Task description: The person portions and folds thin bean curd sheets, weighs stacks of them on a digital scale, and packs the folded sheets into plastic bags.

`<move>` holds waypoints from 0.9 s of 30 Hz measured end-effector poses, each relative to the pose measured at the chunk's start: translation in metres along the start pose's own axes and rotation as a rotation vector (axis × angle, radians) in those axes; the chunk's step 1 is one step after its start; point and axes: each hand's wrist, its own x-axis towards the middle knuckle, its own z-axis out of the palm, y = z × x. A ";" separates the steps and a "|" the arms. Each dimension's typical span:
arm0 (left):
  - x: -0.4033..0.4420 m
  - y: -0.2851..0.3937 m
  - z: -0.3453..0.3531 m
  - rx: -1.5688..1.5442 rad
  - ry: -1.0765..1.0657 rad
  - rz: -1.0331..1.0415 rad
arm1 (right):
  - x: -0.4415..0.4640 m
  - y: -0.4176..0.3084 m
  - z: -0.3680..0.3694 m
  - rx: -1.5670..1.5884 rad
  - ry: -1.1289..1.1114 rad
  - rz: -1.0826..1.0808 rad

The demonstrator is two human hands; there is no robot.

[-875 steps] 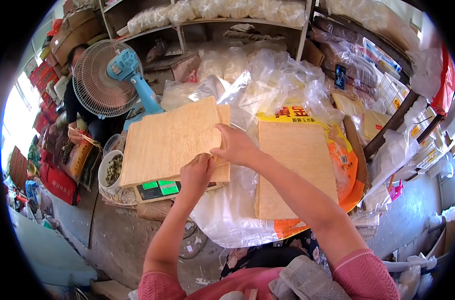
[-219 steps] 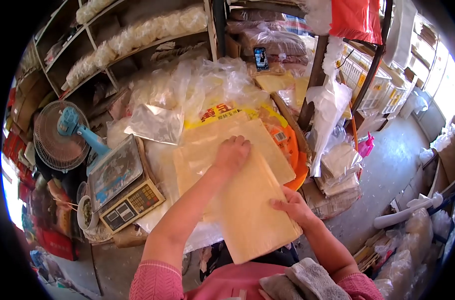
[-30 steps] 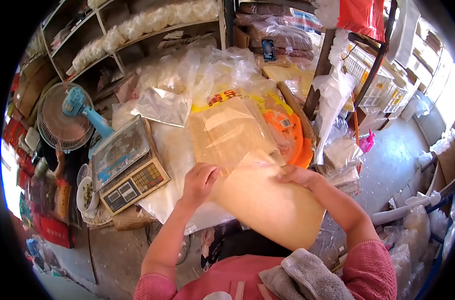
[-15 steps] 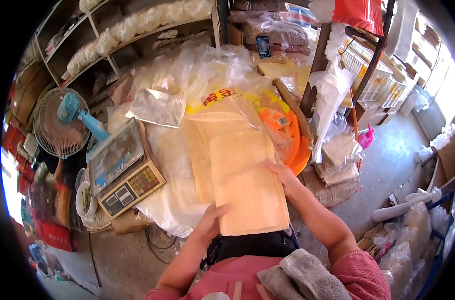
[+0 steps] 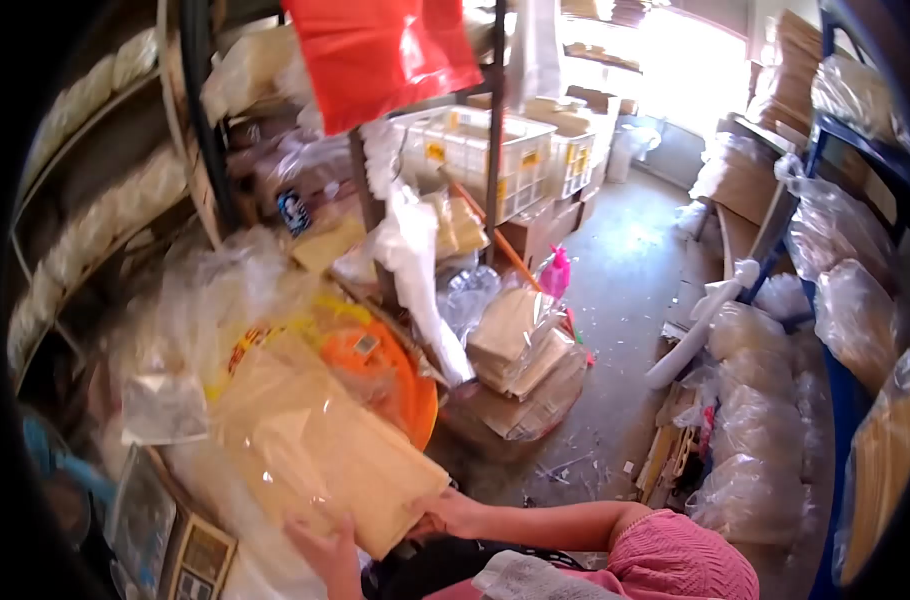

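Observation:
A flat packet of thin beige sheets (image 5: 350, 465) slants across the work surface, its near corner jutting out over the front edge. Glints on it suggest clear plastic film. My right hand (image 5: 453, 513) grips the near right corner. My left hand (image 5: 325, 550) is at the near left edge, thumb and fingers on the packet; its underside grip is hidden. Beyond lies a yellow bag with red characters (image 5: 247, 350), beside an orange round tray (image 5: 415, 375). A silvery clear bag (image 5: 165, 408) lies to the left.
At lower left stands a digital scale (image 5: 197, 560). Wrapped beige packets (image 5: 515, 335) are stacked right of the surface. White crates (image 5: 475, 150) stand behind, a red bag (image 5: 380, 60) hangs overhead, and bagged goods (image 5: 755, 420) line the blue rack (image 5: 835, 380) at right.
My view has swung to the right. The packet, upright in view before, now slants with its near end to the right, and both hands have stayed at its near end.

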 end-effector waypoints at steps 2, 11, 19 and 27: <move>0.024 0.034 -0.009 0.263 0.032 0.345 | -0.009 -0.007 0.009 -0.028 -0.001 0.029; 0.122 0.050 0.042 0.456 -0.201 0.730 | -0.010 -0.001 0.017 -0.010 -0.029 0.013; 0.127 0.061 0.023 0.381 -0.273 0.938 | 0.119 -0.005 0.017 -0.311 0.078 -0.070; 0.123 0.071 0.012 0.327 -0.196 0.978 | 0.166 -0.034 0.060 -0.145 0.052 -0.430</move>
